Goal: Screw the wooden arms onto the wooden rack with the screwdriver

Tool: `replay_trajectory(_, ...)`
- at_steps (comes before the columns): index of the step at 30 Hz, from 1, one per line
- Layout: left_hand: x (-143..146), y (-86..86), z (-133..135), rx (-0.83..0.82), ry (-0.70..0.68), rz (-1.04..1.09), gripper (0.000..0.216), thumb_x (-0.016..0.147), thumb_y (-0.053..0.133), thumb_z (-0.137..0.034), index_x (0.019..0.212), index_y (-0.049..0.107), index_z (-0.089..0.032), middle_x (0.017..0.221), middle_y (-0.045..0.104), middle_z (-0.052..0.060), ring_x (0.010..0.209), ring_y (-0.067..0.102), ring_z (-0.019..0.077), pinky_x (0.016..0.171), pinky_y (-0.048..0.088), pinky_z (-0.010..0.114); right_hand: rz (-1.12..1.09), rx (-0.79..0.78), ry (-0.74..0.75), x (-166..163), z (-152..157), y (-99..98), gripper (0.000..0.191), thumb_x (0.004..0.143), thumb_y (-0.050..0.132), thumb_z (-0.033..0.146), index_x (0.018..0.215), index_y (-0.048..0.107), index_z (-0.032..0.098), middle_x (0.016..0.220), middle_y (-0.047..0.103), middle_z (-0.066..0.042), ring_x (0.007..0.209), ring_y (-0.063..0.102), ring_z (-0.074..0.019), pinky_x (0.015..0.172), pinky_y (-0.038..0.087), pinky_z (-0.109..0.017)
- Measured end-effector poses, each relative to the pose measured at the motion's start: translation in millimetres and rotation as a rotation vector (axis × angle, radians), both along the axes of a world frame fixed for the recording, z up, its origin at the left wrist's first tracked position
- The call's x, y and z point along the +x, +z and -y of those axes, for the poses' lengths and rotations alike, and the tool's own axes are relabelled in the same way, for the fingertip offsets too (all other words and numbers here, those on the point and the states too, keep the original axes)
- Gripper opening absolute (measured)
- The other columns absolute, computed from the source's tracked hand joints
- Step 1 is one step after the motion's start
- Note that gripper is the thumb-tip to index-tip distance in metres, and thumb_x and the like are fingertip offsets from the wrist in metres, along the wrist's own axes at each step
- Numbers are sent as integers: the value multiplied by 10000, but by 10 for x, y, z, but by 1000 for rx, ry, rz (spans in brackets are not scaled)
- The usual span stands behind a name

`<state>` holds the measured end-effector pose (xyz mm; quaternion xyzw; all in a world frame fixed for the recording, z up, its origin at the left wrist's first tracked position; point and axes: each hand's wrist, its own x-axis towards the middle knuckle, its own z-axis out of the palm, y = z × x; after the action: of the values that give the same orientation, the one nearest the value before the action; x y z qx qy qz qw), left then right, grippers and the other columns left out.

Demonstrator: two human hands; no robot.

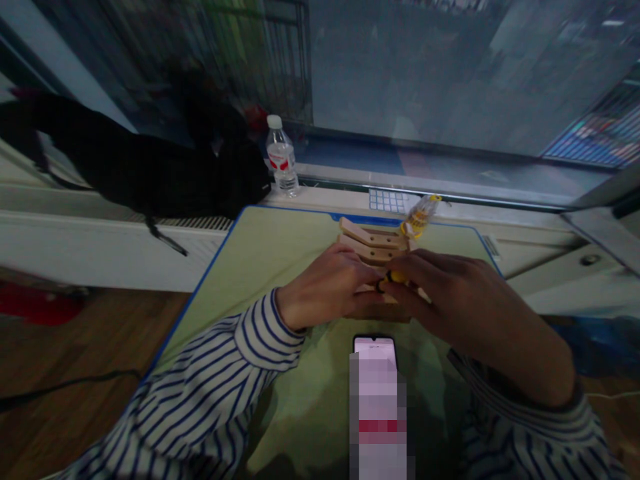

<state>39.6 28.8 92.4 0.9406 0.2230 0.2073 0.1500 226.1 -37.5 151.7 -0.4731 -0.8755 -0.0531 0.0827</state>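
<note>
My right hand (pixel 455 293) is closed in a pinch around a small yellow-and-black piece (pixel 397 275) that looks like a tool handle; most of it is hidden by my fingers. From the left, my left hand (pixel 333 283) reaches in with its fingers closed at the wooden assembly, its fingertips close to the black end of that piece. The pale wooden assembly (pixel 383 255) has angled side bars with dark round holes. Both hands cover its near part, so what my left fingers grip cannot be made out exactly.
A phone (pixel 375 343) with its screen lit lies on the green table (pixel 280 240) in front of me. Beyond the table's far edge are a water bottle (pixel 283 160), a clear bag with yellow items (pixel 421 215) and a black bag (pixel 200 170) on the sill.
</note>
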Motion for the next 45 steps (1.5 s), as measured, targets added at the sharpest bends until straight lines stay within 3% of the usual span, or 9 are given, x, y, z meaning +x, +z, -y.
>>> replay_trajectory(5, 11, -49, -21, 22, -43, 78, 150, 901, 578, -300, 947, 677, -197, 864, 696, 12, 856, 626, 166, 903, 410, 347, 13, 21, 15, -2, -11, -19, 183, 954, 448, 317, 1007, 575, 197, 908, 685, -62, 758, 678, -256, 589, 475, -359)
replay_trajectory(13, 4, -84, -41, 36, -16, 35, 146, 909, 566, -273, 902, 675, -176, 894, 699, 23, 849, 630, 162, 868, 413, 332, -44, 42, 89, 22, -4, -29, 291, 952, 450, 258, 1215, 539, 170, 1184, 662, -115, 945, 672, -254, 770, 550, -406)
replay_trajectory(24, 3, -89, -51, 13, -33, 28, 132, 913, 558, -234, 960, 669, -179, 904, 691, 24, 836, 625, 149, 859, 419, 313, -3, 40, 71, 16, -24, -30, 230, 948, 451, 213, 1142, 566, 171, 1068, 694, -94, 861, 686, -252, 699, 545, -387)
replay_trajectory(36, -3, -96, -75, -1, -78, 72, 145, 918, 542, -233, 899, 672, -171, 881, 690, 24, 822, 624, 148, 871, 427, 319, 16, 43, 49, -18, -13, -37, 130, 949, 446, 258, 979, 557, 196, 846, 656, -51, 728, 662, -234, 572, 435, -331)
replay_trajectory(45, -19, -56, -58, -13, -20, 7, 111, 892, 583, -245, 909, 675, -186, 868, 691, 18, 849, 628, 163, 870, 415, 328, -25, -23, 42, -21, -40, -45, 210, 964, 430, 271, 1093, 566, 176, 1020, 682, -90, 840, 673, -251, 659, 476, -357)
